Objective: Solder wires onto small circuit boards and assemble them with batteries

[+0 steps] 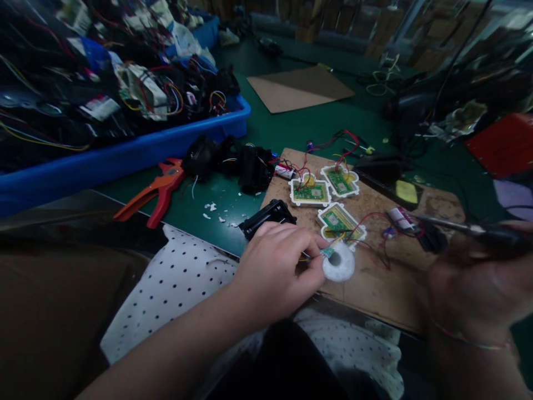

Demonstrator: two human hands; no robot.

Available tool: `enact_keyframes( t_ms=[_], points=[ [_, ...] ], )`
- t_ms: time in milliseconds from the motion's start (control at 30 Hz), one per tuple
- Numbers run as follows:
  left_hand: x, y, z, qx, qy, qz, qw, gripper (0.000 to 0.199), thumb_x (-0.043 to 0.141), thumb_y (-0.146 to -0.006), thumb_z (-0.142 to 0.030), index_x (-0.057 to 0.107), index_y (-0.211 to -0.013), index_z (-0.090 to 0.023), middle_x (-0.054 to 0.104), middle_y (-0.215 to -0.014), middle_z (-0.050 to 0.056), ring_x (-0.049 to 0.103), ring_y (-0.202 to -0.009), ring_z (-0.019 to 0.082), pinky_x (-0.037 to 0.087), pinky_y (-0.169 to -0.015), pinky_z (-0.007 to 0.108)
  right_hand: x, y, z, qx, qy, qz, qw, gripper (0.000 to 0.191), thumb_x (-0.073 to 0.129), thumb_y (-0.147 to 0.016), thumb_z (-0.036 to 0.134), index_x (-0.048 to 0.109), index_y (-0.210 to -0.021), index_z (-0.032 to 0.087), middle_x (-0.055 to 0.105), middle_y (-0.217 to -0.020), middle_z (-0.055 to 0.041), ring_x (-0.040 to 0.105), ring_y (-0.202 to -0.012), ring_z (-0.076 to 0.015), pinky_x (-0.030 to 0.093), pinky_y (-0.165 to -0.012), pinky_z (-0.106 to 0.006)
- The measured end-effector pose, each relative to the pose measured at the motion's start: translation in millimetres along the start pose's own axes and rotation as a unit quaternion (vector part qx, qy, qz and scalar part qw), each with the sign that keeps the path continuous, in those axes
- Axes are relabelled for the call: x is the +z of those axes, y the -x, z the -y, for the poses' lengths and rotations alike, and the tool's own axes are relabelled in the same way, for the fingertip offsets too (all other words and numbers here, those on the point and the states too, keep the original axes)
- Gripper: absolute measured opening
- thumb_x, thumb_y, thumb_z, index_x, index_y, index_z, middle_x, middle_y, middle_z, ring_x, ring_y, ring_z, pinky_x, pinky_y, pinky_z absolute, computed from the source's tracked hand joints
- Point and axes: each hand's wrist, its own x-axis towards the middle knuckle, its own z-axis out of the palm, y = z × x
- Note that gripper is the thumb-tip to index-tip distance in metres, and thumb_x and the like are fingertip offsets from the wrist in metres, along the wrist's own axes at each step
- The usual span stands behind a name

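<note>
My left hand (278,266) pinches a small green circuit board (327,251) between thumb and fingertips, beside a white ring-shaped roll (345,268). My right hand (474,283), blurred, grips a soldering iron (470,226) by its dark handle, its metal shaft pointing left. Just beyond the left fingers lies a white-framed circuit module (336,219) with thin wires. Two similar modules, one nearer (310,193) and one farther right (340,180), rest on the brown board (387,289). A black plastic housing (270,214) lies behind my left hand.
Orange-red pliers (156,189) lie left on the green table, near white scraps (212,207). A blue bin (166,147) heaped with wired parts fills the far left. A cardboard sheet (300,89) lies at the back. A yellow sponge (406,193) and a red box (502,144) are at right.
</note>
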Motion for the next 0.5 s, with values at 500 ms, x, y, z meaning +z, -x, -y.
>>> enact_keyframes(
  t_ms=[500],
  points=[
    [2.3,2,4,-0.006,0.014,0.003,1.0,0.011,0.062,-0.086,-0.016,0.056,-0.08,-0.023,0.076,-0.103,-0.008,0.068,-0.098,0.019,0.042,-0.094,0.044,9,-134,-61,0.027,0.125,-0.1,0.987,0.032,0.063,-0.081,0.047,0.066,-0.071,0.017,0.057,-0.059,-0.0038,0.056,-0.062,-0.0185,0.043,-0.065,-0.033]
  ],
)
